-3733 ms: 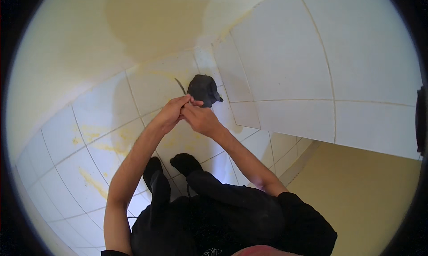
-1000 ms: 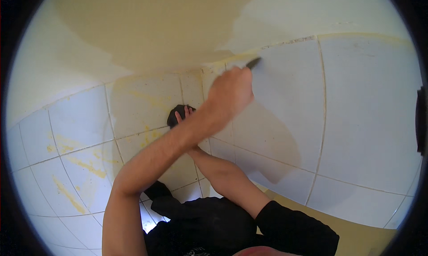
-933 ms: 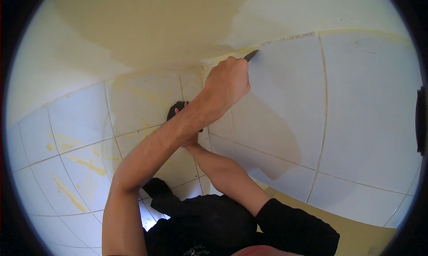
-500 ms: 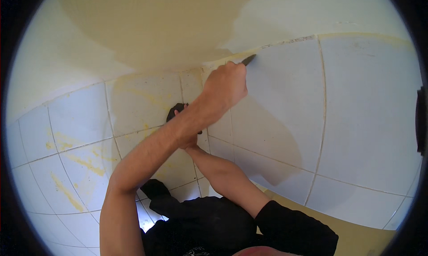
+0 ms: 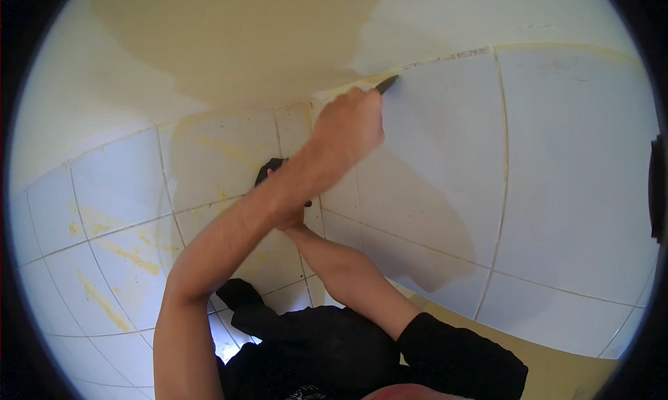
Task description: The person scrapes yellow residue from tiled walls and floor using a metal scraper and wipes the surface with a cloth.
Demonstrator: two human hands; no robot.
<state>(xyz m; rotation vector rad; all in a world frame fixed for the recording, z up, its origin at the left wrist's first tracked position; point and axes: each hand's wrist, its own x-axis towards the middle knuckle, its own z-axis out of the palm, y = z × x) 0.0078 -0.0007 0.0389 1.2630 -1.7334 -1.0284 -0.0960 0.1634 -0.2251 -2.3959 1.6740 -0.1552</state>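
Observation:
My left hand (image 5: 350, 125) is closed in a fist round a tool whose handle is hidden; only its dark, pointed blade (image 5: 387, 84) sticks out. The blade lies at the top edge of the white tiles on the right wall (image 5: 438, 142), beside a yellowish strip. Crossing over my right arm, the left forearm covers much of my right hand (image 5: 292, 217). That hand is lower, in front of the tiles near the corner, with fingertips on a black bundle (image 5: 266, 170) that looks like cloth. Most of its fingers are hidden.
Yellow smears (image 5: 132, 257) mark the tiled wall on the left (image 5: 125, 184). Above the tiles runs a cream painted wall (image 5: 236, 45), with my shadow across it. A rough, chipped strip (image 5: 452, 57) follows the tile edge right of the blade. A dark object (image 5: 657, 191) shows at the far right.
The view has shifted a little. My left hand and the blade stand slightly higher in the picture, still at the tile edge. Both grips look the same.

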